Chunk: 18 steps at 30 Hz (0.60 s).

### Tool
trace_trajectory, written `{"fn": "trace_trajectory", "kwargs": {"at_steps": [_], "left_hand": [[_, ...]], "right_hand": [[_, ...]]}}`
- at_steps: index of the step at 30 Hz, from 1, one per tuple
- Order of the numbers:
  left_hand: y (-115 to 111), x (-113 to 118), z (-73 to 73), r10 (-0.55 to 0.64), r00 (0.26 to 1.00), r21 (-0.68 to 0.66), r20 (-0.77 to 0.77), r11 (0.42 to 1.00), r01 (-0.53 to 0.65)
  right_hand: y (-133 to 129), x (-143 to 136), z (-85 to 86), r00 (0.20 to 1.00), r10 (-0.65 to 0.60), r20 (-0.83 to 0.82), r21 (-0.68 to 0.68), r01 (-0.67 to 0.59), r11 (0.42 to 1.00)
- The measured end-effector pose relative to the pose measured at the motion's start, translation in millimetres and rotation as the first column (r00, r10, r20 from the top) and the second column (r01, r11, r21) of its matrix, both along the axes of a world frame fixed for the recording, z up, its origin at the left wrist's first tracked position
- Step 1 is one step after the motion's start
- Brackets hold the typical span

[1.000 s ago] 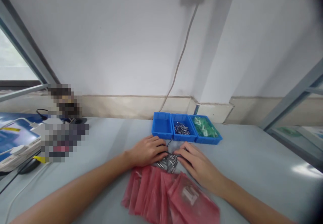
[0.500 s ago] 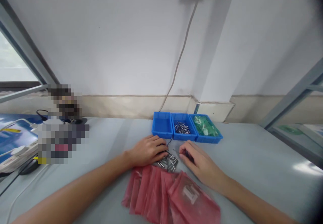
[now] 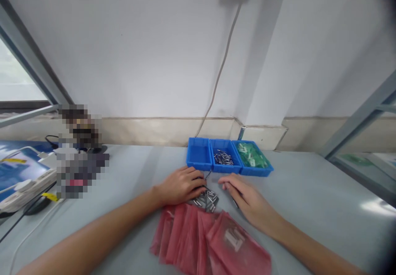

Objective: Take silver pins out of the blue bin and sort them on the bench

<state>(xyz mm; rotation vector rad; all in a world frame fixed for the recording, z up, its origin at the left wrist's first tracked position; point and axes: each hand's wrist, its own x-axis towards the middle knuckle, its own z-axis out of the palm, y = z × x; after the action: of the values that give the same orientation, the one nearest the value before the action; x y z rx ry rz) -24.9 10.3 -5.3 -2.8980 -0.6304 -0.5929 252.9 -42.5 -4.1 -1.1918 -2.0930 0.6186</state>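
Observation:
My left hand [image 3: 184,185] lies palm down at the left edge of a pile of small metal pins [image 3: 210,200], its fingers curved over a thin dark stick; what is beneath the palm is hidden. To the right of the pile, my right hand [image 3: 243,192] is closed, thumb against fingers, around a thin dark tool [image 3: 234,201] whose end shows below the thumb. Several red bags [image 3: 188,238] overlap in a fan in front of the pile. White pieces [image 3: 234,238] show on the rightmost bag.
Behind the hands stand a blue bin [image 3: 199,153] with nothing in it, one with metal pins [image 3: 223,157] and one with green bags [image 3: 252,154]. Cables and a power strip [image 3: 31,188] lie at the left, near a blurred person [image 3: 80,163].
My right hand has turned and its fingers have closed further, so the dark tool's end now shows under the thumb. My left hand has stayed in place.

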Motion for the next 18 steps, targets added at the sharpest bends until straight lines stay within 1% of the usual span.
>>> {"fn": "trace_trajectory", "kwargs": {"at_steps": [3, 7, 11, 15, 18], "left_hand": [[-0.1, -0.1, 0.4, 0.004, 1.000, -0.010, -0.007, 1.000, -0.004], [-0.1, -0.4, 0.6, 0.004, 1.000, -0.003, -0.005, 1.000, -0.004], [0.1, -0.4, 0.2, 0.001, 1.000, -0.001, 0.006, 1.000, -0.001], [0.2, -0.2, -0.3, 0.002, 1.000, -0.002, 0.002, 1.000, -0.002], [0.0, -0.1, -0.2, 0.003, 1.000, -0.005, -0.004, 1.000, -0.003]], "right_hand": [[0.3, 0.9, -1.3, 1.000, -0.007, -0.023, -0.015, 0.006, 1.000], [1.2, 2.0, -3.7, 1.000, -0.019, -0.012, -0.042, 0.018, 0.999], [2.1, 2.8, -5.7, 0.999, -0.040, -0.015, -0.028, 0.040, 0.999], [2.7, 3.8, -4.1, 0.999, -0.024, -0.046, -0.024, 0.023, 0.999], [2.4, 3.8, -0.8, 0.998, 0.003, -0.055, 0.015, -0.002, 1.000]]}}
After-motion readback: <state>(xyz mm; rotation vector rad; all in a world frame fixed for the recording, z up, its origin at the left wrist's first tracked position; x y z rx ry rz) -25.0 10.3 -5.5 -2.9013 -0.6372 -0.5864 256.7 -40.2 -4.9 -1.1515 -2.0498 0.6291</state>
